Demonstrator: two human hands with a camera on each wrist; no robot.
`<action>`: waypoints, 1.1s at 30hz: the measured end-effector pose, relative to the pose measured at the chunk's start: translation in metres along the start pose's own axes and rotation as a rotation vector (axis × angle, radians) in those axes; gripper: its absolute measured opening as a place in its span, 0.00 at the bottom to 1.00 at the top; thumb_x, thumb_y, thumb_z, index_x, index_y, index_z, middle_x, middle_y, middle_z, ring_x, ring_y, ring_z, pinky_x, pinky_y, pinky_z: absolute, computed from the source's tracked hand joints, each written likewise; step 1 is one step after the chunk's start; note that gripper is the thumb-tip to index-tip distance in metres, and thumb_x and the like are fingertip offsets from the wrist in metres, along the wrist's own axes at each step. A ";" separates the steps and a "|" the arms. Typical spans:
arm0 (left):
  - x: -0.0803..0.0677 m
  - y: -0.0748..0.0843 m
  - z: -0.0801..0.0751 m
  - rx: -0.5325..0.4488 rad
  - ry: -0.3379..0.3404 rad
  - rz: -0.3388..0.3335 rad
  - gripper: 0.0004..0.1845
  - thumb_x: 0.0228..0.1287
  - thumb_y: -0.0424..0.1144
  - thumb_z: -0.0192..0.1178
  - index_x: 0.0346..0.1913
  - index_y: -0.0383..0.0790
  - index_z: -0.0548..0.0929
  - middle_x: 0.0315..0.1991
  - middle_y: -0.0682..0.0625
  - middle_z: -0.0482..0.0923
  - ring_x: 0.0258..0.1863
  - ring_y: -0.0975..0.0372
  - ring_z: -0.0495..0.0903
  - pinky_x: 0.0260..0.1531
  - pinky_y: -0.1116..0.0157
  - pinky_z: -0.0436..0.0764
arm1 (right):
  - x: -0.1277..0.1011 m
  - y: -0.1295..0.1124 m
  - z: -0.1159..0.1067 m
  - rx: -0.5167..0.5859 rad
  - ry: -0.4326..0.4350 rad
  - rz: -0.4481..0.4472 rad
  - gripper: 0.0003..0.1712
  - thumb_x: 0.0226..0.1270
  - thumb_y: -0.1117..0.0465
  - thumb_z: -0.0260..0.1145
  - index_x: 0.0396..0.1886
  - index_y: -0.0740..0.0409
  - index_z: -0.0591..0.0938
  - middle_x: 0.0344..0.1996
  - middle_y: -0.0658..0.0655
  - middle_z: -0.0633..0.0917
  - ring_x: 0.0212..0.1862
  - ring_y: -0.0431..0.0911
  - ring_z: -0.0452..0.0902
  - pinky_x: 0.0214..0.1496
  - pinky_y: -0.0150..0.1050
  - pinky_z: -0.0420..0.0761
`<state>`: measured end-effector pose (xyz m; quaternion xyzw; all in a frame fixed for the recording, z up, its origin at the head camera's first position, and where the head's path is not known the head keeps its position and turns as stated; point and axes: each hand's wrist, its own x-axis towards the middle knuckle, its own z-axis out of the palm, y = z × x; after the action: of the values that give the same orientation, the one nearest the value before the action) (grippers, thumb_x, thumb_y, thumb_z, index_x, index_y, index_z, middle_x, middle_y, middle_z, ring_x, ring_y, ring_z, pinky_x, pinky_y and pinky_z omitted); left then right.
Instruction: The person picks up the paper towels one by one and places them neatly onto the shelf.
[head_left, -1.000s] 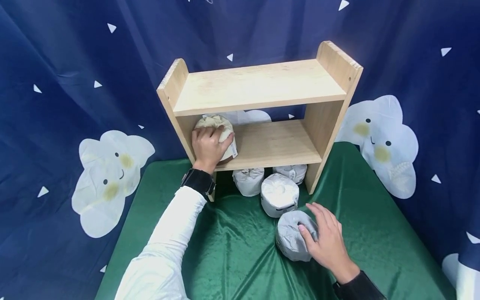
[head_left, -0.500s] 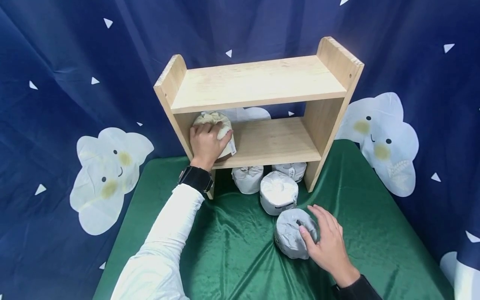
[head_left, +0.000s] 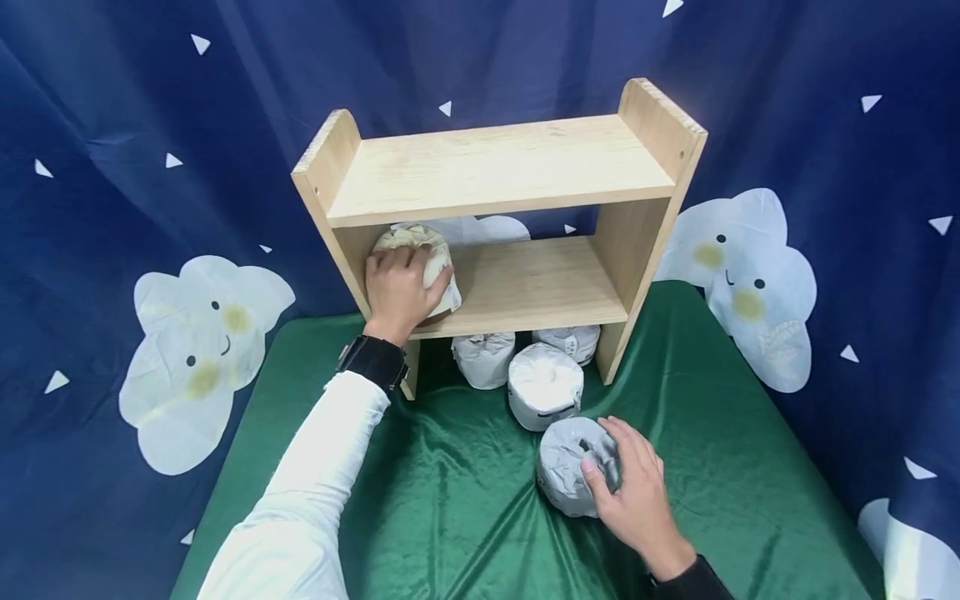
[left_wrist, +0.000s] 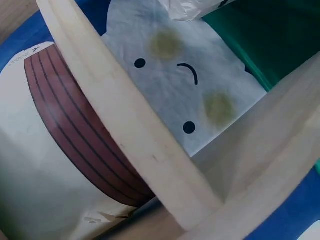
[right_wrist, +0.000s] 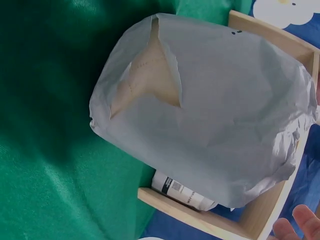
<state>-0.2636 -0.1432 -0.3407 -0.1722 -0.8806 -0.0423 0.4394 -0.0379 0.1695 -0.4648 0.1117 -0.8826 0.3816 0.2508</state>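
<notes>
1. Left hand (head_left: 396,293) grips a cream roll (head_left: 437,260) at the wooden lower shelf (head_left: 536,283)'s left end.
2. Right hand (head_left: 637,496), loosely spread, is at a grey roll (head_left: 561,468), well inside the green-draped worktop (head_left: 720,458)'s right edge; contact is unclear.
3. Navy curtain (head_left: 487,50) with smiling clouds (head_left: 738,287) behind.

A navy curtain (head_left: 480,50) — scattered with white triangles (head_left: 200,43) — fills the background, one smiling cloud (head_left: 168,342) near nine o'clock and a second cloud (head_left: 738,258) at three. Toward twelve, a pale wooden shelf unit (head_left: 637,233), its top board (head_left: 502,167) brightly lit, stands on velvety green cloth (head_left: 435,517) — creased toward six.
</notes>
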 end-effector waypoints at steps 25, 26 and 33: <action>-0.007 0.003 -0.001 -0.047 0.002 -0.056 0.24 0.64 0.52 0.57 0.50 0.33 0.84 0.43 0.36 0.78 0.45 0.43 0.77 0.46 0.45 0.70 | -0.016 0.010 0.004 0.019 -0.033 -0.078 0.31 0.54 0.63 0.66 0.60 0.62 0.75 0.59 0.65 0.75 0.59 0.62 0.67 0.51 0.59 0.61; -0.008 0.003 -0.001 -0.051 0.000 -0.062 0.24 0.64 0.52 0.57 0.51 0.33 0.84 0.44 0.36 0.78 0.46 0.44 0.76 0.47 0.45 0.70 | -0.015 0.011 0.005 0.017 -0.042 -0.080 0.31 0.54 0.62 0.66 0.61 0.62 0.75 0.59 0.65 0.75 0.60 0.62 0.67 0.52 0.59 0.61; -0.013 0.009 -0.003 -0.146 0.079 -0.076 0.26 0.62 0.51 0.60 0.56 0.36 0.79 0.57 0.34 0.72 0.59 0.43 0.69 0.59 0.47 0.64 | -0.006 0.020 0.007 0.015 -0.025 -0.122 0.31 0.53 0.59 0.65 0.59 0.63 0.75 0.58 0.66 0.75 0.59 0.62 0.68 0.51 0.60 0.61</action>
<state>-0.2512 -0.1389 -0.3503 -0.1682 -0.8632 -0.1297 0.4581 -0.0435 0.1783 -0.4843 0.1722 -0.8743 0.3708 0.2616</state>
